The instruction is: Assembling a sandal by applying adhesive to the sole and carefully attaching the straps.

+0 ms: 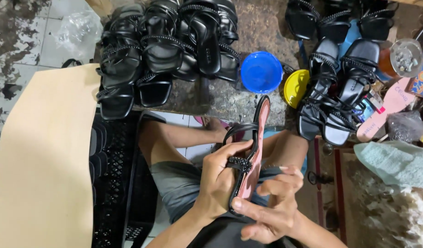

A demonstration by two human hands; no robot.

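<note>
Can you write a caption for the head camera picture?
Two hands, left and right, hold a black strappy sandal sideways.

sandal (250,158) in both hands, centre | bowl (261,72) behind it | sandal pile (165,50) left of bowl
</note>
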